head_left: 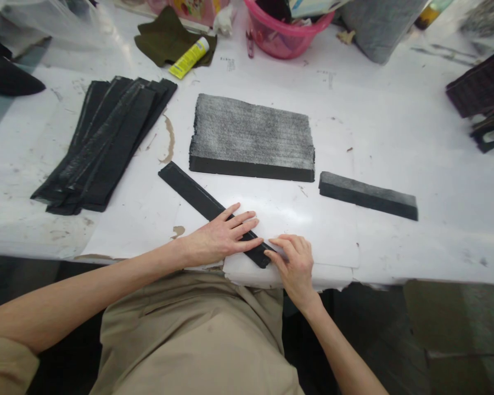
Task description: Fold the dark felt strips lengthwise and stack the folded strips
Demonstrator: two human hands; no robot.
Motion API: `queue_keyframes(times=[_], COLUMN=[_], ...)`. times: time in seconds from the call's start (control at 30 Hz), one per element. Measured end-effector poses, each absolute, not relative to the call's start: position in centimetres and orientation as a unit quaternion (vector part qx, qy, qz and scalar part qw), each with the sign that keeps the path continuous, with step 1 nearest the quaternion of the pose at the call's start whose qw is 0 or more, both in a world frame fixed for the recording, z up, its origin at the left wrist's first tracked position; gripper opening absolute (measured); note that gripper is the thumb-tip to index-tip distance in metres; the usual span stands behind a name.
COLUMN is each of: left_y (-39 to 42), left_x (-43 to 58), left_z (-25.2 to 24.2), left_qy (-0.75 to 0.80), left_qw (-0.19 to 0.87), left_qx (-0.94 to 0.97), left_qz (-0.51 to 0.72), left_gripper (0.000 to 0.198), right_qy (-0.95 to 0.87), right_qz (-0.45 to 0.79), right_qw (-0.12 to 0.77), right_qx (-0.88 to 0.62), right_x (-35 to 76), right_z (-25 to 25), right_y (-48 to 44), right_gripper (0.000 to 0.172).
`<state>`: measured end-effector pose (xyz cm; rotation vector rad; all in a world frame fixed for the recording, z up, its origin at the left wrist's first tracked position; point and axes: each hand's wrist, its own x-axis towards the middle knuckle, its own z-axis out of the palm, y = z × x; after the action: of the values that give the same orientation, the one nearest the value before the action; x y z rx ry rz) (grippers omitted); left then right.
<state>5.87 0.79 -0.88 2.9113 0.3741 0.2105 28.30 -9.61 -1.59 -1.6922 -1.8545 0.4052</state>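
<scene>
A long black strip of fabric-like material lies slantwise on the white table, its near end by the table's front edge. Across its lower half my left hand rests flat, fingers spread. My right hand pinches the strip's near right edge between thumb and fingers. Beyond the hands is a stack of grey-topped pieces with a folded black front edge. To the right sits a narrower grey and black strip. Several black strips are piled at the left.
At the back are a yellow tube on an olive cloth and a pink basin with items in it. A grey bundle stands further right. Dark items lie at the right edge, a black piece at the left.
</scene>
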Motion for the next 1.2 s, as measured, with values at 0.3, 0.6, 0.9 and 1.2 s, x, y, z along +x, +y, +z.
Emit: queue_keyframes(times=[0.3,0.6,0.9,1.2], left_y=[0.8,0.7,-0.2,-1.0], left_x=[5.8,5.4,7.3,9.4], left_z=[-1.3,-1.6,-0.6,-0.7], left_qy=[0.120,0.134,0.293,0.369], left_qw=[0.100,0.138,0.294,0.293], left_qx=[0.984,0.969,0.881,0.829], left_qz=[0.083,0.155,0.229,0.300], left_gripper=[0.042,0.024,0.020,0.012], right_qy=[-0.713,-0.657,-0.396,-0.216], right_qz=[0.114,0.170,0.445,0.552], right_qw=[0.134,0.172,0.403,0.532], right_qx=[-0.678,-0.714,-0.694,-0.605], right_x=[26.7,25.7,26.0,25.7], right_z=[0.6,0.4,0.5,0.0], right_y=[-9.1,-9.6,-9.6,-9.3], right_gripper=[0.016,0.013,0.015,0.028])
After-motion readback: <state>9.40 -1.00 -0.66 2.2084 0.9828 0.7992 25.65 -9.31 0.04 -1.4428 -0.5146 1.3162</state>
